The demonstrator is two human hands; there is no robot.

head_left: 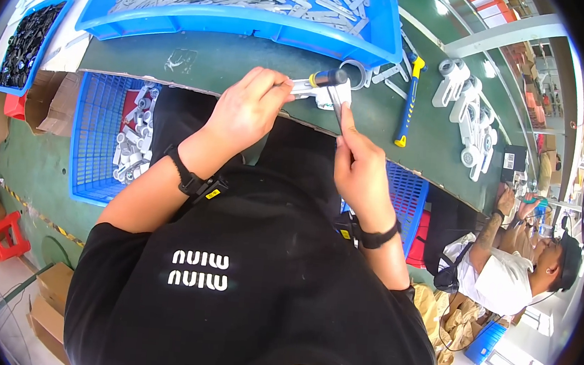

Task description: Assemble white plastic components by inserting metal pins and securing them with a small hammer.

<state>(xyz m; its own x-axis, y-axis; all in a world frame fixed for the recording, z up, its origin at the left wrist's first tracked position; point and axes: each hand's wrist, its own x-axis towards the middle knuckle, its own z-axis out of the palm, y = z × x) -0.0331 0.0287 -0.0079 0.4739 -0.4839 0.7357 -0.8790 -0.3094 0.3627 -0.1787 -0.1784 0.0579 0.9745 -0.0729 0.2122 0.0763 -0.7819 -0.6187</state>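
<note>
My left hand (246,110) pinches a white plastic part with a grey metal strip (320,92) at the near edge of the green workbench (247,59). My right hand (358,167) grips the thin metal handle of a small hammer (329,78). Its dark cylindrical head rests on top of the white part. Both hands sit close together just in front of my body.
A big blue bin (250,21) of grey metal strips stands behind the hands. A hammer with a blue and yellow handle (408,102), a tape roll (357,71) and white assembled parts (466,110) lie to the right. A blue crate (93,132) of white parts sits lower left. A co-worker (504,275) sits lower right.
</note>
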